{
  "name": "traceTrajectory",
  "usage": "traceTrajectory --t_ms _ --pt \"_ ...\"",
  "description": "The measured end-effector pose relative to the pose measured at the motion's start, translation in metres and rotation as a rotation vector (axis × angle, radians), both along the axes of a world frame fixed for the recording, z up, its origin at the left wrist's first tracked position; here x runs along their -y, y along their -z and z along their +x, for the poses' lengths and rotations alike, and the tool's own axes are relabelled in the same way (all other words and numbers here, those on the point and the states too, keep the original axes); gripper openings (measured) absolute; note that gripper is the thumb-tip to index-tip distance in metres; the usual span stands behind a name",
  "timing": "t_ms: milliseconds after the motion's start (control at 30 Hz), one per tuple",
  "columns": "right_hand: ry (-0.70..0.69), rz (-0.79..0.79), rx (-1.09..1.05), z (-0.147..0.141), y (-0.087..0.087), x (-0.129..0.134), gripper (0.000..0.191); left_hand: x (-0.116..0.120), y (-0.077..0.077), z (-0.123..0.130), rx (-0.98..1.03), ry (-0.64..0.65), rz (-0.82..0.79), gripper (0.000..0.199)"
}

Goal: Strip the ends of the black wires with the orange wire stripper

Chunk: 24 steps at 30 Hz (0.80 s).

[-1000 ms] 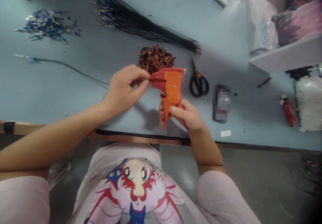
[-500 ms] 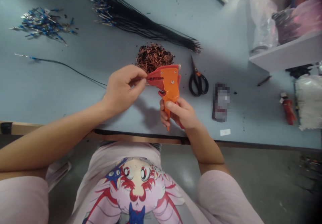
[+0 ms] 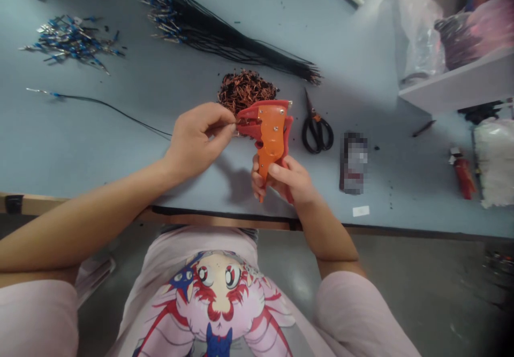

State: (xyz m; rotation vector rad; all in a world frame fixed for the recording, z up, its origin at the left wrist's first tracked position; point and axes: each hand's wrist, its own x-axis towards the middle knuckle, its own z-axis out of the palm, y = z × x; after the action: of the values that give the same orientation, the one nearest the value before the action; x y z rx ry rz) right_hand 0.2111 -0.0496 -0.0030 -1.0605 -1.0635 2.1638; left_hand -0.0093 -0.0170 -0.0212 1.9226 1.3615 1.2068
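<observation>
My right hand (image 3: 283,179) is wrapped round the handles of an orange and red wire stripper (image 3: 273,129), whose jaws point left. My left hand (image 3: 201,140) pinches a black wire (image 3: 116,109) right at the mouth of those jaws. The wire trails out leftward from behind the hand over the table and ends in a blue-sleeved metal terminal (image 3: 53,94). Its tip near the jaws is mostly hidden by my fingers. Just behind the stripper lies a heap of copper strands and black scraps (image 3: 244,89).
A bundle of black wires (image 3: 233,35) with blue-sleeved ends lies at the back. A pile of blue terminals (image 3: 74,40) is at the left. Black-handled scissors (image 3: 317,132) and a blurred-out dark object (image 3: 353,163) lie right. A shelf (image 3: 458,81) with plastic bags juts in.
The stripper's handles have spread apart in my right hand, and its head has tipped slightly. My left hand stays at the jaws with the wire.
</observation>
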Motion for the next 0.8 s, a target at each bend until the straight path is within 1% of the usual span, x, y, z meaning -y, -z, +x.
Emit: traceTrajectory --t_ms 100,200,300,367,433,500,600,700,800 --pt "-0.005 0.022 -0.017 0.005 0.000 -0.002 0.051 -0.001 0.000 -0.001 -0.020 -0.026 -0.004 0.010" --pt "0.017 0.064 -0.013 0.009 -0.004 -0.003 0.049 -0.002 0.001 -0.003 -0.033 -0.043 0.007 0.010" --pt "0.126 0.153 0.045 0.009 -0.007 -0.003 0.045 -0.001 0.002 -0.003 -0.072 -0.017 0.041 0.010" --pt "0.229 0.270 0.141 0.006 -0.007 -0.003 0.041 0.002 0.003 -0.001 -0.126 0.027 0.108 0.012" --pt "0.291 0.375 0.242 0.003 -0.005 -0.003 0.038 0.007 0.004 0.001 -0.199 0.076 0.189 0.014" --pt "0.306 0.441 0.309 0.000 -0.001 -0.001 0.036 0.013 0.003 0.002 -0.289 0.117 0.247 0.018" --pt "0.295 0.520 0.340 -0.003 0.005 0.004 0.031 0.019 0.002 0.004 -0.400 0.174 0.323 0.023" --pt "0.313 0.585 0.377 -0.007 0.007 0.008 0.027 0.021 0.001 0.005 -0.445 0.206 0.400 0.025" --pt "0.327 0.611 0.418 -0.010 0.006 0.009 0.026 0.021 0.003 0.007 -0.462 0.219 0.447 0.025"
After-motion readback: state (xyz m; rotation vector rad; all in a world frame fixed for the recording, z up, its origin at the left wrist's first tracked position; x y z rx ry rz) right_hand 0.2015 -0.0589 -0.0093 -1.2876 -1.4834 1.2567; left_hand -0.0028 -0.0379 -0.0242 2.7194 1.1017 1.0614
